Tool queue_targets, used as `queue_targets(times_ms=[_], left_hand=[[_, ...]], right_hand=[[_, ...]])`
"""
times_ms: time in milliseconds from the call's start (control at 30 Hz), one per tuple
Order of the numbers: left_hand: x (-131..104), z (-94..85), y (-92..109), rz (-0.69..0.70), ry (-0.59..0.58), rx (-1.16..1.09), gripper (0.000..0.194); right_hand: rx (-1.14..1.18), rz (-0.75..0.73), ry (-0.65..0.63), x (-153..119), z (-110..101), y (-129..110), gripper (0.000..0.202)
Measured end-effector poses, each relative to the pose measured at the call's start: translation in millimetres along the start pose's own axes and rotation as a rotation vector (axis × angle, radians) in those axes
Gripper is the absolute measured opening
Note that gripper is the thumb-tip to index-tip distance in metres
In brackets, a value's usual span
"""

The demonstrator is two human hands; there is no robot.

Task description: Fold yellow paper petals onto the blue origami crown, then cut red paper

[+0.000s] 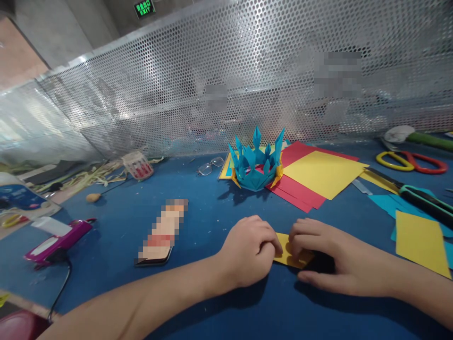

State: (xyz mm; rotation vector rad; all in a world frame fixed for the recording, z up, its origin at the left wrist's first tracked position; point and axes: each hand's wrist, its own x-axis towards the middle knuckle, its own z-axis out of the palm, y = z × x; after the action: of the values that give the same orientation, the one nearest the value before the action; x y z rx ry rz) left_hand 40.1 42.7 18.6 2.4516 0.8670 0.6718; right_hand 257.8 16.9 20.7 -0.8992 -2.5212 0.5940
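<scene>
A small piece of yellow paper (283,242) lies on the blue table between my hands. My left hand (249,250) has its fingers curled together on the paper's left end. Over the right part of the paper is my right hand (327,255), its fingers bent and its thumb apart from them, fingertips touching the paper. Beyond my hands stands a blue folded-paper crown (257,167) with orange pieces at its sides. Red sheets (295,191) and a large yellow sheet (322,174) lie to its right.
A phone (163,233) and a purple glue gun (58,243) with a cord lie left. Glasses (210,166) rest near the mesh wall (159,99). Scissors (426,163), a green-and-black cutter (424,200) and another yellow sheet (421,241) are at right.
</scene>
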Motion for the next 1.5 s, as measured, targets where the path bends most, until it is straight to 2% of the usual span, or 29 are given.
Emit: queue_targets(times_ms=[100,367,567,700,767,900,1000,1100,1233,1367,1500], left_hand=[[-1.6,-0.4,6.3,-0.034,-0.032,0.109,0.011],[-2.1,-4.6,10.7,-0.05,-0.208,0.309,0.016],[-2.5,-7.7,21.5,-0.101,-0.283,0.432,0.015],[-0.2,-10.5,20.5,-0.005,-0.319,0.518,0.036],[0.6,-10.5,17.8,0.052,-0.32,0.59,0.039],[-3.5,-5.5,16.7,0.109,-0.3,0.662,0.023],[-10.3,-0.6,19.5,0.202,-0.274,0.723,0.005],[-15.8,3.5,20.2,0.291,-0.222,0.741,0.006],[-17.8,7.4,15.6,0.217,-0.177,0.69,0.007],[-14.3,5.5,13.4,0.089,-0.262,0.649,0.013],[-10.1,1.9,17.3,0.033,-0.298,0.644,0.017]], right_hand=[[-0.006,0.038,-0.012,1.6,-0.2,0.1,0.021],[0.015,0.087,-0.019,2.7,1.0,0.1,0.006],[0.014,0.125,-0.023,3.0,1.3,-0.2,0.018],[0.012,0.133,0.001,3.9,3.3,2.4,0.019],[-0.006,0.11,0.019,3.9,4.9,4.0,0.016],[-0.071,0.008,0.087,2.4,9.0,8.0,0.008],[-0.121,-0.078,0.136,1.7,9.8,8.9,0.011],[-0.156,-0.129,0.13,1.7,7.2,5.7,0.011],[-0.174,-0.095,0.071,1.6,2.2,0.1,0.014],[-0.181,0.007,0.003,1.2,-0.4,-0.5,0.015],[-0.169,0.09,-0.048,1.1,-0.1,1.0,0.022]])
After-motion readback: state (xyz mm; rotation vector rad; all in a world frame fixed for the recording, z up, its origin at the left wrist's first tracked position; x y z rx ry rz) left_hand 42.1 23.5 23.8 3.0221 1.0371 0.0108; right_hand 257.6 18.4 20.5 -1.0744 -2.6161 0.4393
